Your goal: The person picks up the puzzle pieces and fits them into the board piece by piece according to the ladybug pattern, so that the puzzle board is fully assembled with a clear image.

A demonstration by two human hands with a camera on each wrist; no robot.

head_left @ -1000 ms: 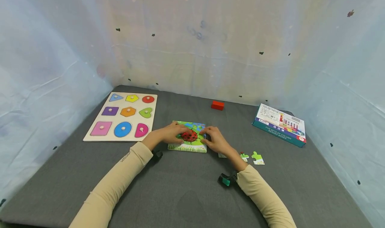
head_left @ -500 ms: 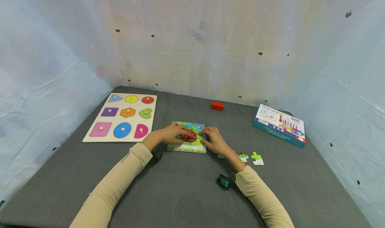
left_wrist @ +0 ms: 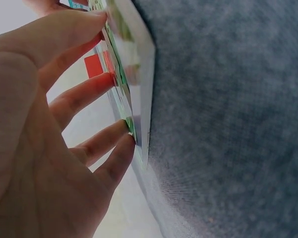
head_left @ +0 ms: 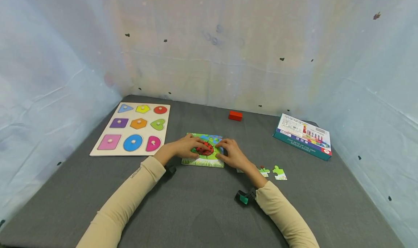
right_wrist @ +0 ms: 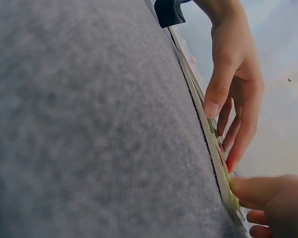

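Note:
A ladybird jigsaw puzzle point(head_left: 203, 162) lies flat on its board in the middle of the table. My left hand point(head_left: 186, 147) rests on its left part, the fingertips touching the picture; in the left wrist view those fingers point(left_wrist: 79, 101) are spread and fairly straight. On the right part, my right hand point(head_left: 232, 154) touches the picture with its thumb and fingertips. Up close in the right wrist view, the right thumb point(right_wrist: 260, 191) presses on the puzzle's face near its edge. No loose piece shows in either hand. Fingers cover some of the picture.
Loose jigsaw pieces point(head_left: 279, 173) lie right of the puzzle, partly behind my right wrist. A wooden shape board point(head_left: 115, 146) with knobbed shapes sits at the left. A red block point(head_left: 235, 116) stands behind, and a flat box point(head_left: 302, 146) lies at the right.
Both hands stay on the puzzle and hardly move. The whole head view shifts very slightly.

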